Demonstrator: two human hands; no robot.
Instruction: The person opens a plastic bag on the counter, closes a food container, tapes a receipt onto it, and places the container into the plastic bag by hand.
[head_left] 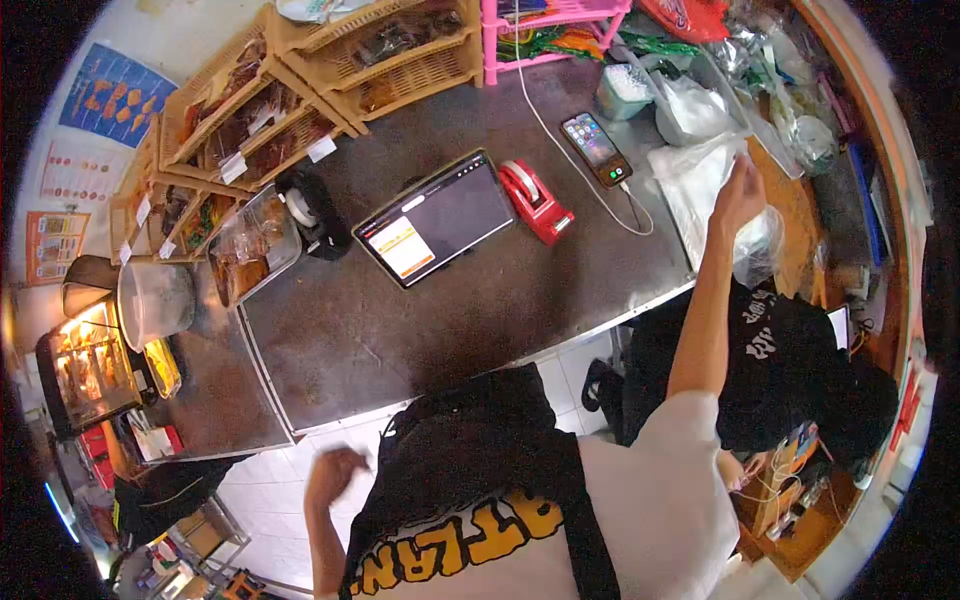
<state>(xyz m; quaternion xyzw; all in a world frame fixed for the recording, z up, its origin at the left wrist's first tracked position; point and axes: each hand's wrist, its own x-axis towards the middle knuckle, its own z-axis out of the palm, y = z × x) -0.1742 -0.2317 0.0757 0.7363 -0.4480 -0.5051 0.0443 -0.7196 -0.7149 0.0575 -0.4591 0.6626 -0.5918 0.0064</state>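
Near the right end of the bench [330, 340], the right hand [740, 198] reaches over clear plastic bags [688, 182], fingers bent down; whether they grip one, I cannot tell. The bags lie beneath and beside it, by the front edge. A light fingertip pinch on one layer would best spare the rest. The left hand [337, 476] hangs half-curled past that edge, its closure unclear.

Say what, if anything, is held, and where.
The right hand is at the plastic bags; whether it grips one, and where, cannot be told. Nothing shows in the left hand.
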